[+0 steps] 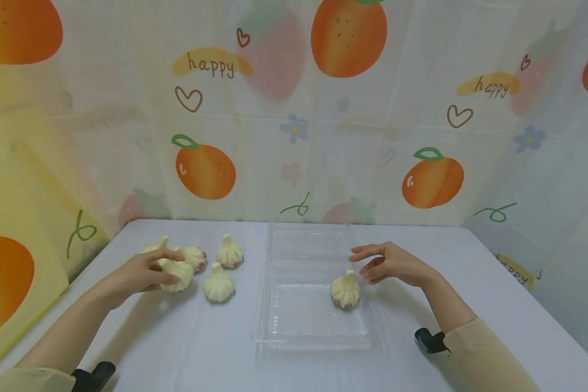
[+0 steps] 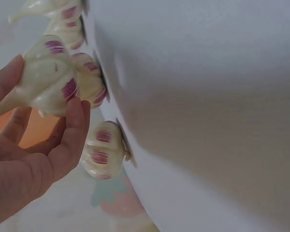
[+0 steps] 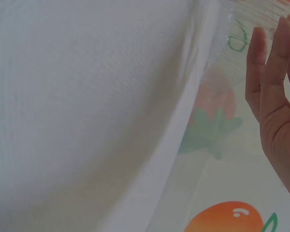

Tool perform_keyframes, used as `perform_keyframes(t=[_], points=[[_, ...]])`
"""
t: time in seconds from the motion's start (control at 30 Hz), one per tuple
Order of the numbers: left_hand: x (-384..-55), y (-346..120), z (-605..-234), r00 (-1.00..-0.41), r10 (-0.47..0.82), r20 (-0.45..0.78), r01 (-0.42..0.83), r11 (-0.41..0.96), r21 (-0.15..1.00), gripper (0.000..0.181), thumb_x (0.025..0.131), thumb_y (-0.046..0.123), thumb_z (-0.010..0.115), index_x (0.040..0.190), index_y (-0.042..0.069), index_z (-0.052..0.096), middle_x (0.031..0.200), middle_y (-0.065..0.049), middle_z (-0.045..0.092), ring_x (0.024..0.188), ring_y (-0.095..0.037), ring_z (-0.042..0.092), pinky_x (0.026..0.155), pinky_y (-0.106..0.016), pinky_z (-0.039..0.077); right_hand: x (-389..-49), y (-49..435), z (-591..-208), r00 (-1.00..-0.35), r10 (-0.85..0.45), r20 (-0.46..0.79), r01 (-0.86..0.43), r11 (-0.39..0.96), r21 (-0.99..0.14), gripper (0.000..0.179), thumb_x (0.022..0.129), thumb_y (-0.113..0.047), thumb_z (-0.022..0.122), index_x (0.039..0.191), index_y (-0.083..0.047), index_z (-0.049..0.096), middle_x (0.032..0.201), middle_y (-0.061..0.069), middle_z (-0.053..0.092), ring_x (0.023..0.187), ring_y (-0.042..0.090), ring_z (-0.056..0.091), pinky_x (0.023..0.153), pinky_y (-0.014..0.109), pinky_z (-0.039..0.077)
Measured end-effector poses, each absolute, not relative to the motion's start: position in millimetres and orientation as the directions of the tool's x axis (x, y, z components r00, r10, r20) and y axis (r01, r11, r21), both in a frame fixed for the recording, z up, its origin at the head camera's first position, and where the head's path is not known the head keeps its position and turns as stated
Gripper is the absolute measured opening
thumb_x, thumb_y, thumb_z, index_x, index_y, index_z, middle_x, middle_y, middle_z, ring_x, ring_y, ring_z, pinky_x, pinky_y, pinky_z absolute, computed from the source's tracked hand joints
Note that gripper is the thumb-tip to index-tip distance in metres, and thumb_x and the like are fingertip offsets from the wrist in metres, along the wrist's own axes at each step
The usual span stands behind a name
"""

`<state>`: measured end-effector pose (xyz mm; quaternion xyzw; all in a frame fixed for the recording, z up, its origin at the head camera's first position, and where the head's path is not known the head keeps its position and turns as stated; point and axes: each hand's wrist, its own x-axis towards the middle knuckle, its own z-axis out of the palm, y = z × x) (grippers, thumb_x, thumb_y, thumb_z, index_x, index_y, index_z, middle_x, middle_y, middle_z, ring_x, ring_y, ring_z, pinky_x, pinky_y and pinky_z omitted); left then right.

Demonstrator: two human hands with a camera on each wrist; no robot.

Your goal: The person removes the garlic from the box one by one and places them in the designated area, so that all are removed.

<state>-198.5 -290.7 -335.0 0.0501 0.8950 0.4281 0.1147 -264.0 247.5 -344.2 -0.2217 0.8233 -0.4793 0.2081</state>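
My left hand (image 1: 139, 272) grips a garlic bulb (image 1: 177, 274) between thumb and fingers, raised over the left side of the table. In the left wrist view this bulb (image 2: 46, 77) is cream with purple streaks, its stem pointing down and left. Several more bulbs sit close by, among them a garlic bulb (image 1: 219, 283) just right of the held one. Inside a clear plastic clamshell box (image 1: 294, 310), lid laid back, one garlic bulb (image 1: 345, 289) rests at the right side. My right hand (image 1: 397, 265) hovers beside that bulb with loosely bent fingers and nothing in them.
The white-covered table (image 1: 475, 305) ends at a patterned curtain (image 1: 323, 158) behind it. Toward the back of the table lies the box's lid (image 1: 311, 242). Another garlic bulb (image 1: 229, 251) stands left of it. Dark straps with a black piece (image 1: 428, 341) are worn at the wrists.
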Motion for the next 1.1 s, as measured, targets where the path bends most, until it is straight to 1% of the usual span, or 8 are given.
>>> perform_keyframes(t=[0.07, 0.27, 0.47, 0.63, 0.8, 0.9, 1.0, 1.1], points=[[-199, -291, -338, -0.964, 0.202, -0.175, -0.010, 0.629, 0.778, 0.058, 0.087, 0.027, 0.075, 0.134, 0.005, 0.051, 0.110, -0.009, 0.057, 0.084, -0.008, 0.056, 0.075, -0.024, 0.052, -264, 248, -344, -0.815, -0.564, -0.130, -0.165, 0.442, -0.882, 0.049, 0.088, -0.008, 0.066, 0.135, 0.004, 0.056, 0.157, 0.024, 0.035, 0.090, 0.007, 0.066, 0.082, 0.031, 0.060], [-200, -292, -343, -0.956, 0.218, -0.195, -0.017, 0.625, 0.781, 0.052, 0.086, 0.025, 0.075, 0.129, 0.004, 0.053, 0.096, -0.006, 0.056, 0.081, -0.009, 0.053, 0.072, -0.026, 0.051, -263, 247, -343, -0.814, -0.566, -0.127, -0.169, 0.440, -0.882, 0.050, 0.088, -0.009, 0.066, 0.135, 0.004, 0.056, 0.157, 0.024, 0.035, 0.090, 0.008, 0.066, 0.082, 0.032, 0.060], [-200, -291, -345, -0.950, 0.227, -0.213, -0.026, 0.623, 0.781, 0.054, 0.087, 0.023, 0.074, 0.131, 0.002, 0.051, 0.096, -0.006, 0.053, 0.082, -0.011, 0.051, 0.071, -0.027, 0.051, -263, 248, -344, -0.817, -0.561, -0.130, -0.173, 0.453, -0.874, 0.051, 0.087, -0.009, 0.067, 0.135, 0.005, 0.056, 0.157, 0.024, 0.035, 0.091, 0.009, 0.066, 0.082, 0.031, 0.060], [-199, -292, -347, -0.945, 0.243, -0.220, -0.027, 0.612, 0.790, 0.057, 0.089, 0.020, 0.072, 0.135, -0.001, 0.048, 0.102, -0.009, 0.055, 0.085, -0.010, 0.053, 0.072, -0.027, 0.052, -264, 248, -344, -0.818, -0.560, -0.133, -0.166, 0.450, -0.877, 0.051, 0.087, -0.008, 0.067, 0.134, 0.005, 0.056, 0.157, 0.024, 0.035, 0.090, 0.008, 0.066, 0.082, 0.031, 0.060], [-198, -291, -348, -0.945, 0.241, -0.219, -0.037, 0.589, 0.807, 0.057, 0.088, 0.019, 0.072, 0.136, -0.001, 0.047, 0.105, -0.010, 0.049, 0.083, -0.010, 0.051, 0.070, -0.026, 0.051, -264, 248, -345, -0.815, -0.564, -0.131, -0.163, 0.440, -0.883, 0.051, 0.087, -0.009, 0.068, 0.135, 0.005, 0.056, 0.157, 0.024, 0.035, 0.089, 0.008, 0.066, 0.081, 0.032, 0.060], [-198, -290, -350, -0.948, 0.233, -0.217, -0.043, 0.581, 0.813, 0.056, 0.088, 0.018, 0.073, 0.135, 0.000, 0.049, 0.112, -0.014, 0.045, 0.082, -0.010, 0.050, 0.069, -0.026, 0.051, -264, 248, -344, -0.814, -0.567, -0.127, -0.166, 0.437, -0.884, 0.051, 0.087, -0.009, 0.067, 0.134, 0.004, 0.057, 0.157, 0.024, 0.035, 0.090, 0.008, 0.066, 0.081, 0.032, 0.060], [-197, -288, -351, -0.950, 0.233, -0.207, -0.037, 0.576, 0.817, 0.056, 0.087, 0.017, 0.073, 0.135, 0.001, 0.050, 0.127, -0.020, 0.041, 0.084, -0.011, 0.050, 0.070, -0.027, 0.051, -265, 248, -345, -0.812, -0.570, -0.126, -0.169, 0.437, -0.883, 0.051, 0.087, -0.009, 0.067, 0.134, 0.004, 0.057, 0.157, 0.024, 0.035, 0.090, 0.008, 0.066, 0.081, 0.032, 0.060], [-197, -288, -352, -0.951, 0.251, -0.180, -0.002, 0.577, 0.816, 0.056, 0.087, 0.015, 0.072, 0.135, -0.001, 0.050, 0.133, -0.025, 0.040, 0.084, -0.011, 0.052, 0.070, -0.027, 0.052, -265, 248, -346, -0.812, -0.570, -0.127, -0.168, 0.436, -0.884, 0.051, 0.087, -0.009, 0.067, 0.135, 0.005, 0.056, 0.157, 0.024, 0.035, 0.090, 0.008, 0.066, 0.081, 0.032, 0.060]])
